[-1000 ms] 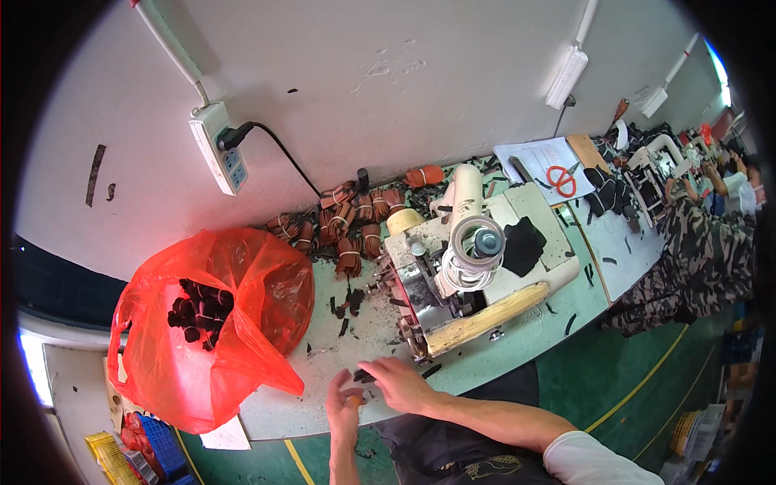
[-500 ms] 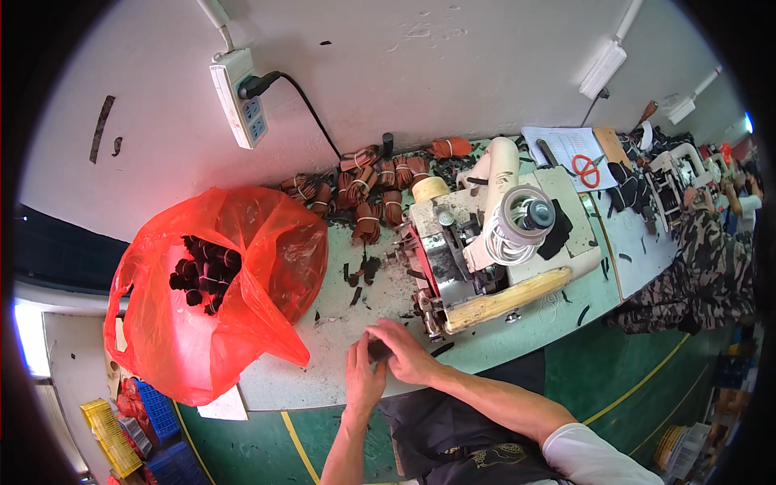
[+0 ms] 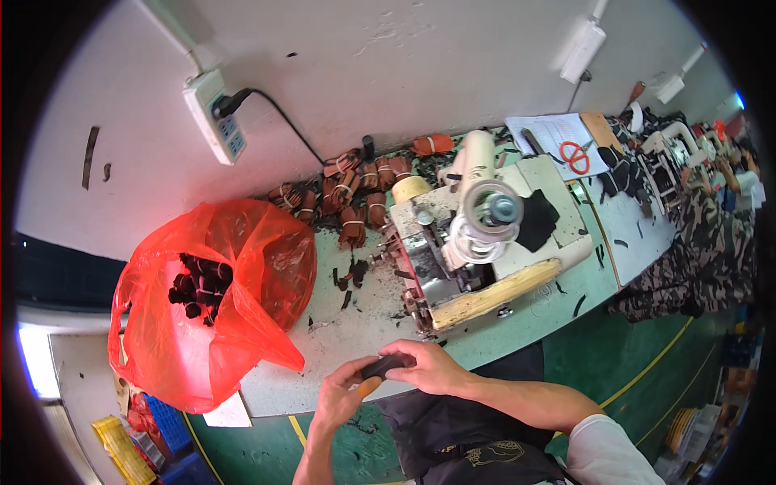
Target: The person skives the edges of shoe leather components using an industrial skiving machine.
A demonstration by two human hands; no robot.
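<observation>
here, low in the frame's centre, the left hand (image 3: 336,398) and right hand (image 3: 428,369) grip a small dark piece (image 3: 380,368) together; a red bag (image 3: 271,271) sits on the counter (image 3: 279,388) at left.

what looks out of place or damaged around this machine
Loose dark scraps litter the table left of the machine, looking spilled beside the neatly tied brown bundles. The wall also has a scuffed patch, breaking its otherwise smooth surface.

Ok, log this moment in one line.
left hand: holding dark piece; right hand: holding same piece; red bag: left side; machine: untouched
</observation>
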